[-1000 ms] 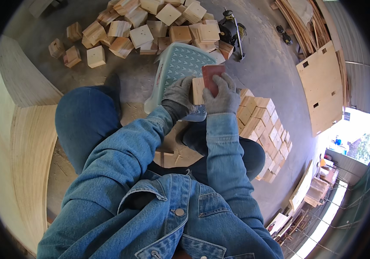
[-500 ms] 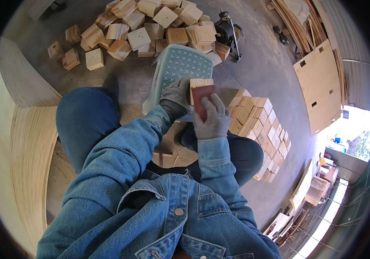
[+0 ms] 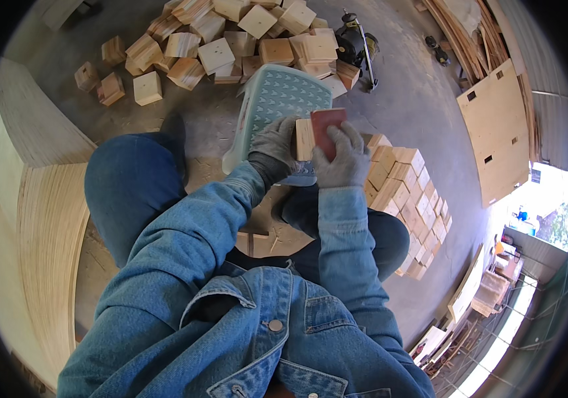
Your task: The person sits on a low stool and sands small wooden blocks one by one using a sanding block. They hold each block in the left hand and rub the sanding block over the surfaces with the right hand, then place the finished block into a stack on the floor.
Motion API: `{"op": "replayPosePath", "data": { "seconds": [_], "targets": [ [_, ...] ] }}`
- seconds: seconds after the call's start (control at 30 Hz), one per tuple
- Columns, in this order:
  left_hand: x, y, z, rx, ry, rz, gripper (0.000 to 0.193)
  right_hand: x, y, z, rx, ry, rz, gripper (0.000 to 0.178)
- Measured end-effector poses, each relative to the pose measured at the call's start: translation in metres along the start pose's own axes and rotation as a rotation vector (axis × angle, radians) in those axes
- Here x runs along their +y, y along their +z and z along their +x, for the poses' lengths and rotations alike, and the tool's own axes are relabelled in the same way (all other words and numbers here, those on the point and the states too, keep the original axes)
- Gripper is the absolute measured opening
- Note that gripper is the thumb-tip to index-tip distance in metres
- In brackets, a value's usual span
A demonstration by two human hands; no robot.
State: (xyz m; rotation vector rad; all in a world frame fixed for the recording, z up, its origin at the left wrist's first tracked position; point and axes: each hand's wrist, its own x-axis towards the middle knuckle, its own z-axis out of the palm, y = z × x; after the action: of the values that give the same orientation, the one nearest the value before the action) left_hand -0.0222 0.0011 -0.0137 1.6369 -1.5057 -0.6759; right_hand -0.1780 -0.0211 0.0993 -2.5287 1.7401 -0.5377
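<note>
A pale wooden block is gripped in my gloved left hand, over the front part of a light green plastic stool. My right hand, also in a grey glove, holds a flat reddish-brown sanding block. The sanding block lies against the right side of the wooden block and hides part of it. My right fingers spread over the sanding block's face.
A loose heap of wooden blocks lies beyond the stool. Right of my knee stands a neat stack of blocks. A yellow-and-black power tool rests on the floor. Curved plywood rises at left; a plywood sheet leans at right.
My right hand and the sanding block have moved up and to the right along the wooden block. My left hand keeps its grip, and the wooden block looks slightly turned.
</note>
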Motion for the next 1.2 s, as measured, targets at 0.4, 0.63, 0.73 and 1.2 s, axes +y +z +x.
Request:
{"op": "replayPosePath", "data": {
  "seconds": [0.4, 0.63, 0.73, 1.2],
  "targets": [
    [0.004, -0.003, -0.001, -0.035, -0.041, 0.005, 0.083, 0.003, 0.005, 0.002, -0.029, 0.027, -0.04, 0.056],
    [-0.004, 0.001, 0.003, -0.041, 0.022, -0.069, 0.073, -0.022, -0.019, -0.07, -0.044, -0.066, 0.031, 0.054],
    [-0.009, 0.007, 0.001, 0.022, 0.055, -0.048, 0.071, -0.023, -0.02, -0.072, -0.042, -0.084, 0.041, 0.054],
    [0.004, 0.004, 0.001, -0.023, -0.019, 0.013, 0.075, -0.016, 0.011, 0.037, -0.143, 0.091, -0.054, 0.053]
  ]
}}
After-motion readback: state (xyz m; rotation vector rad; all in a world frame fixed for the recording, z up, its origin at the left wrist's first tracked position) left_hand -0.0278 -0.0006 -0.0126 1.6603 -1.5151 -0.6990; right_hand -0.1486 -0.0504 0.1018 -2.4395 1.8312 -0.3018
